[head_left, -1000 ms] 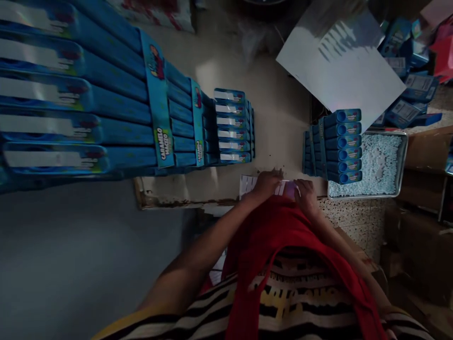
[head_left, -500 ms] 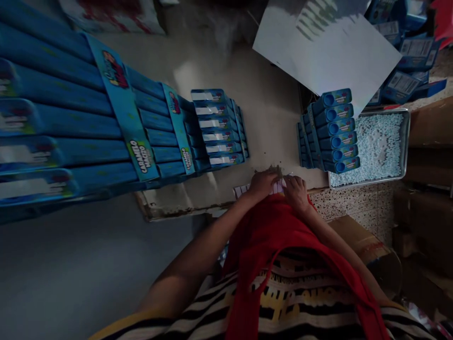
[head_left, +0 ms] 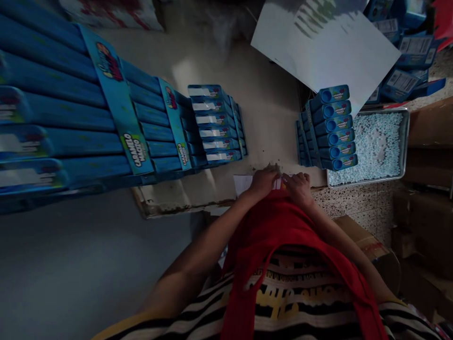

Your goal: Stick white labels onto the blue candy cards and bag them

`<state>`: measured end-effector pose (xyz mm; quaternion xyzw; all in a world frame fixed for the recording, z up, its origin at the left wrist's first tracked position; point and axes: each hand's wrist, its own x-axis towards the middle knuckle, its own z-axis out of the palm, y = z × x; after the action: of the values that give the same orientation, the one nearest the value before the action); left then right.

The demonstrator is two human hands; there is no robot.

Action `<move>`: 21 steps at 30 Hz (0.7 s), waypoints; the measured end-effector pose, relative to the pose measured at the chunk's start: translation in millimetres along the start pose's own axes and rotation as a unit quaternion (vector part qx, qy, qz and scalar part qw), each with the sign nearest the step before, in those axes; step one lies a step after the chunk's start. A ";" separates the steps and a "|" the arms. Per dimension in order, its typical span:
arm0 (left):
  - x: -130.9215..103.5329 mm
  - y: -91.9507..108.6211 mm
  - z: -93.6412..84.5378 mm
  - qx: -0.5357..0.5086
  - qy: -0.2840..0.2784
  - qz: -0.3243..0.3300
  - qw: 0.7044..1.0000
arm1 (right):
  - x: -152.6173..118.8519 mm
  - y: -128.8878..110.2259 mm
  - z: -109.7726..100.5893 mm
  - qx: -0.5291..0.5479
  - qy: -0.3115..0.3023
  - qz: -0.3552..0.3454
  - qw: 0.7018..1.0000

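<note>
At the front edge of the table, both hands are close together over a white paper sheet (head_left: 242, 183) that shows to the left and between them. My left hand (head_left: 262, 183) is closed on the sheet, its fingertips partly hidden. My right hand (head_left: 299, 188) has its fingers curled in a pinch beside the left one, at the sheet's right part. What exactly lies between the right fingertips is too small to make out. A row of blue candy boxes (head_left: 215, 120) stands to the left of the hands, and another blue stack (head_left: 331, 127) to the right.
Long stacks of blue boxes (head_left: 81, 108) fill the left side. A metal tray (head_left: 407, 141) of small pale-blue pieces sits at the right. Behind lies a large white board (head_left: 318, 52), with loose blue boxes (head_left: 403, 85) beyond it. Cardboard cartons (head_left: 368, 241) stand lower right.
The paper between my hands has shifted: its lined strip at the left has given way to a plain white part. Both hands stay close together at the table edge.
</note>
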<state>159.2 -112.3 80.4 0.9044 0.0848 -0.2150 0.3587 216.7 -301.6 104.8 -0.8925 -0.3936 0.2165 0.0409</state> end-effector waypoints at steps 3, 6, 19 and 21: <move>-0.3 2.7 -0.4 0.020 -0.006 -0.014 1.000 | 0.8 1.5 1.8 -0.015 -0.019 -0.025 0.999; -0.8 7.6 -2.6 0.045 -0.004 -0.007 0.999 | -6.5 4.7 -1.0 -0.014 -0.028 -0.041 0.999; 1.6 13.7 -8.7 0.068 -0.028 -0.055 0.996 | 4.6 2.7 5.5 0.014 -0.060 -0.024 0.998; 2.1 14.5 -7.2 0.077 -0.026 -0.064 0.995 | 3.7 1.8 9.6 0.012 -0.067 -0.028 0.997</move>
<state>167.9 -117.9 92.9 0.9160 0.1166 -0.2673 0.2754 216.1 -301.1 94.4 -0.8641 -0.4176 0.2791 0.0312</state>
